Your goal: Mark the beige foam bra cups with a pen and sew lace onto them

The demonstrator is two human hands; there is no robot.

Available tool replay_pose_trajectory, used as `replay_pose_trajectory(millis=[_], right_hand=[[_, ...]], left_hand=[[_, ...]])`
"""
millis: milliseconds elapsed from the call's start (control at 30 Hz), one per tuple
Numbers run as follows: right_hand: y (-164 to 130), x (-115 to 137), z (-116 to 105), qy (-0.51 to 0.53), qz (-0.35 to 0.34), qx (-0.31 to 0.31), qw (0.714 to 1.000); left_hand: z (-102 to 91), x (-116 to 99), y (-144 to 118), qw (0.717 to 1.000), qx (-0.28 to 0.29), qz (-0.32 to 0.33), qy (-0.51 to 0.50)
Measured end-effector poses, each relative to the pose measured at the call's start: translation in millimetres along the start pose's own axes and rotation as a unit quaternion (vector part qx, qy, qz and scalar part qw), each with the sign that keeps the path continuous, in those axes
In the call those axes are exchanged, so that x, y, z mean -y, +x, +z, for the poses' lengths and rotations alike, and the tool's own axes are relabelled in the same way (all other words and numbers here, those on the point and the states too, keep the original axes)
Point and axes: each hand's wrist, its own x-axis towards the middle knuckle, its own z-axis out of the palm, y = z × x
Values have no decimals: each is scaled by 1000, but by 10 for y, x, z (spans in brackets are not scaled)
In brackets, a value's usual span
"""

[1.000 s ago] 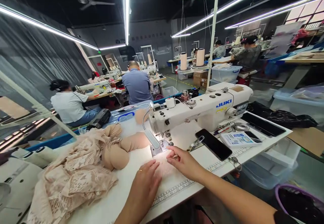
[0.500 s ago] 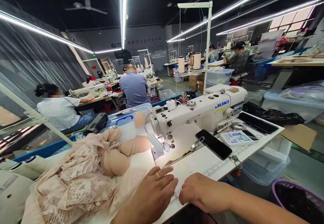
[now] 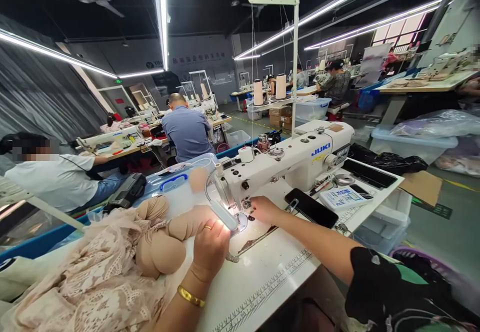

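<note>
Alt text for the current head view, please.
Both hands reach the needle area of a white industrial sewing machine: left hand beside its lamp, right hand at the needle. Beige lace fabric is heaped at left; a black phone lies right.

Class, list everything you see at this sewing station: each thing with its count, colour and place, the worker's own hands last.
sewing machine: one, white, centre of table
lace fabric: one heap, beige, left on table
bra cups: several, tan, beside the lace
phone: one, black, right of the needle
thread cones: two, cream, on stand behind the machine
storage bin: one, pale blue, far right
co-workers: several, seated at tables behind
left hand: at machine's lamp
right hand: at the needle area
</note>
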Motion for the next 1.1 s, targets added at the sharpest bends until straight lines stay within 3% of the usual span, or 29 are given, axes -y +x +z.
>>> replay_pose_trajectory(millis=[67, 133, 233, 300, 400, 533, 633, 733, 900, 1100], right_hand=[[-299, -2, -56, 16, -18, 36, 999], [-648, 2, -126, 36, -39, 81, 995], [-1051, 15, -198, 65, -86, 116, 987], [-1171, -14, -236, 56, -98, 103, 988], [-1166, -167, -333, -67, -96, 53, 992], [-1034, -487, -509, -301, -73, -12, 951], [-992, -598, -563, -313, -64, 15, 948], [-1015, -473, -510, -285, -49, 17, 957], [-1030, 3, -260, -222, -33, 46, 973], [-862, 297, 101, -292, 17, 74, 953]], left_hand=[[-54, -87, -13, 999, -6, 1, -33], [-72, -221, 1, 991, 15, 5, -131], [-22, -427, 34, 941, 88, 16, -327], [34, -507, 34, 913, 116, 15, -390], [102, -514, -10, 915, 134, -18, -380], [157, -430, -79, 921, 166, -86, -341], [196, -391, -99, 916, 186, -133, -330], [221, -379, -99, 906, 201, -165, -335], [232, -373, -97, 892, 215, -192, -348], [199, -390, -77, 878, 226, -219, -360]])
